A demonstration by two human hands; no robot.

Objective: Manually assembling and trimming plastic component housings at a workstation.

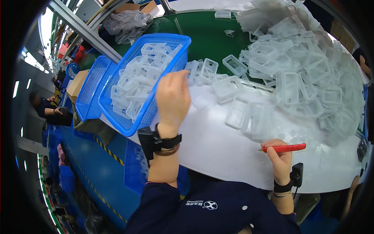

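Observation:
My left hand (173,97) is raised by the right rim of a blue plastic basket (150,112), its fingers bent together. Its fingertips meet the edge of a clear plastic piece, but whether they grip it is hidden. Heaped in the basket are translucent rectangular plastic cases (136,74). Over the white table my right hand (279,160) is closed around a slim red tool (286,148) with a small pointed tip facing left. Several loose clear cases (255,119) lie on the table between my hands.
A large pile of clear cases (288,87) covers the right side of the white table (218,156). Behind it is a green surface (198,29). A second blue basket (91,89) stands at the left. Further left, a person (44,105) is on the blue floor.

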